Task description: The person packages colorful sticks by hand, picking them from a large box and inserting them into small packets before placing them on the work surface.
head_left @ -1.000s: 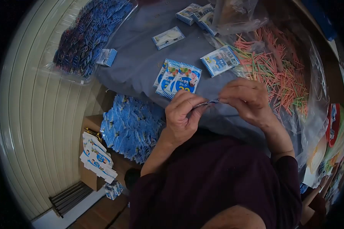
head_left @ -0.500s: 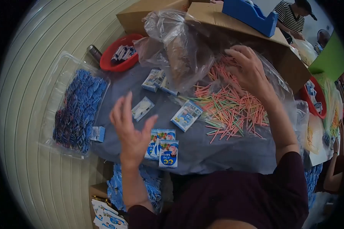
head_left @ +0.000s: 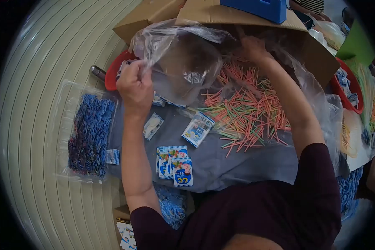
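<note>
My left hand (head_left: 135, 85) is raised at the left, its fingers closed on the edge of a clear plastic bag (head_left: 154, 43). The bag's mouth is spread toward the cardboard box (head_left: 321, 56). At the shaded opening of that box is my right hand (head_left: 255, 49); its fingertips are too dark and hidden to make out. Below it lies a loose heap of thin pink, green and yellow sticks (head_left: 254, 110), partly on clear plastic. Several blue-and-white printed packets (head_left: 182, 171) rest on the grey cloth (head_left: 221, 166), with another packet (head_left: 198, 130) beside the sticks.
A red bowl (head_left: 111, 75) stands behind my left hand, near a metal flask (head_left: 97, 72). A clear tray (head_left: 62, 166) at the left holds many blue packets. A blue tape dispenser (head_left: 258, 10) sits on the box. Another red bowl (head_left: 355, 106) is at the right.
My left hand has moved up from above the packets and taken hold of the bag's edge, pulling it open. My right hand has gone from over the sticks to the box opening.
</note>
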Demonstrator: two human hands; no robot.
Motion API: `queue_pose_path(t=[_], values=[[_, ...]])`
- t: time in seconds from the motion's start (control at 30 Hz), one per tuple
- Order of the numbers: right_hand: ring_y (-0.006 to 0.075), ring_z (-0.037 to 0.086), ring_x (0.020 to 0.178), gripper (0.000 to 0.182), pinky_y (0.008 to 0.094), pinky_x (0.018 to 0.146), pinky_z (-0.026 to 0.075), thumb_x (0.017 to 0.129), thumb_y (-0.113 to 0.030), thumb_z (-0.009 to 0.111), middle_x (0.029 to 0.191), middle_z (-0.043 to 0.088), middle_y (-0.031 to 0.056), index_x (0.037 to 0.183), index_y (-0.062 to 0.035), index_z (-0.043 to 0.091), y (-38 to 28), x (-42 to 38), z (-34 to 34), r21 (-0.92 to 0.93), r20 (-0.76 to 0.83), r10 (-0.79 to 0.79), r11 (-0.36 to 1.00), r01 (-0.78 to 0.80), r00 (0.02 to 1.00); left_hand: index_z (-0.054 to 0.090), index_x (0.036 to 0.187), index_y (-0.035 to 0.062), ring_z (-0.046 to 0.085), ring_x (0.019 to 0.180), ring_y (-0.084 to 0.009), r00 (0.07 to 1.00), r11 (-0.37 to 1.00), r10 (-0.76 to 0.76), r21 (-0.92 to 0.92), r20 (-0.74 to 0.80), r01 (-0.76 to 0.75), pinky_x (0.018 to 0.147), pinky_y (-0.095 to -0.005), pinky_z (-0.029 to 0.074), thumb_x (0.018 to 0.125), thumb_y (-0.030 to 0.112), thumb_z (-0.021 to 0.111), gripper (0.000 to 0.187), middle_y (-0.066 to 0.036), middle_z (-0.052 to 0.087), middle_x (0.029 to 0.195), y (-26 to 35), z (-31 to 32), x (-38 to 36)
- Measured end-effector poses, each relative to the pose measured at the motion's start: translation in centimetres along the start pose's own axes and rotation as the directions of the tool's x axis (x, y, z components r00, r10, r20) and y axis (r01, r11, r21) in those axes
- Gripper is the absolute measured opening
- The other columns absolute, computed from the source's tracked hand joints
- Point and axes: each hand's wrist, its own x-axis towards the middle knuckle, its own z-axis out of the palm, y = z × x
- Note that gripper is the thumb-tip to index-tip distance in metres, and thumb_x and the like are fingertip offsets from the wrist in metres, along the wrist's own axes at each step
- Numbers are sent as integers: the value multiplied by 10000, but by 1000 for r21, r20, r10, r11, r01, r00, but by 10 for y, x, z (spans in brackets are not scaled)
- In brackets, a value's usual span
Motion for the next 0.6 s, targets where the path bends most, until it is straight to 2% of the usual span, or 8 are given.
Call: queue_pose_path(t=[0.03, 0.1, 0.17, 0.27, 0.33, 0.37, 0.47, 0.6], values=[[440, 606, 1142, 1060, 557, 990, 450, 756, -309, 780, 1215, 612, 284, 1581, -212, 121, 7, 3, 2, 160, 123, 14, 987, -34, 992, 676, 954, 17, 621, 735, -217, 1000, 1000, 8, 5, 4, -8, 629, -340, 482, 803, 19, 720, 157, -95, 659, 823, 14, -7, -10], [433, 621, 1107, 1046, 513, 958, 477, 772, -315, 768, 1141, 645, 276, 1580, -198, 114, 11, -9, 2, 224, 73, -59, 974, 41, 996, 658, 921, 35, 581, 679, -277, 998, 985, 51, -169, 45, -43, 605, -367, 463, 798, -58, 653, 154, -116, 596, 739, 54, -9, -31], [426, 636, 1071, 1033, 468, 925, 505, 788, -320, 756, 1068, 677, 269, 1579, -183, 107, 1, -31, -9, 280, 36, -148, 951, 132, 988, 655, 942, 37, 597, 704, -311, 979, 955, 154, -273, 133, -113, 615, -383, 471, 816, -45, 640, 151, -140, 613, 795, 77, 4, -52], [428, 632, 1055, 971, 487, 901, 498, 800, -323, 746, 1086, 667, 274, 1563, -159, 169, -24, -74, -21, 417, 234, -345, 880, 227, 909, 641, 985, 34, 614, 776, -367, 956, 886, 69, -458, 284, 72, 673, -438, 480, 826, -5, 657, 164, -170, 627, 872, 110, 51, -88], [438, 635, 1008, 845, 481, 878, 500, 848, -301, 705, 1049, 661, 279, 1533, -112, 247, -15, -91, 16, 355, 92, -530, 808, 470, 843, 639, 984, 38, 624, 803, -350, 963, 810, 27, -570, 267, 135, 707, -418, 485, 855, 13, 652, 132, -162, 633, 865, 133, 92, -113], [406, 658, 972, 724, 455, 880, 509, 890, -271, 664, 1018, 682, 222, 1488, -65, 311, 5, -91, 48, 433, -95, -705, 607, 666, 703, 642, 978, 44, 631, 804, -317, 972, 766, 10, -627, 233, 143, 715, -383, 487, 884, 20, 643, 97, -150, 635, 841, 144, 107, -120], [394, 651, 989, 705, 449, 889, 506, 896, -267, 658, 1037, 675, 216, 1481, -60, 322, -3, -104, 34, 490, -104, -678, 602, 630, 728, 650, 975, 48, 620, 820, -340, 948, 786, 125, -613, 293, 86, 748, -407, 493, 849, 24, 665, 129, -144, 633, 827, 162, 123, -125], [371, 637, 1022, 669, 435, 908, 499, 907, -260, 647, 1076, 661, 204, 1467, -51, 345, 15, -118, 26, 623, -129, -575, 587, 517, 808, 654, 955, 51, 607, 785, -354, 950, 723, 209, -691, 233, 10, 733, -409, 500, 797, 43, 705, 166, -129, 638, 813, 155, 119, -135]])
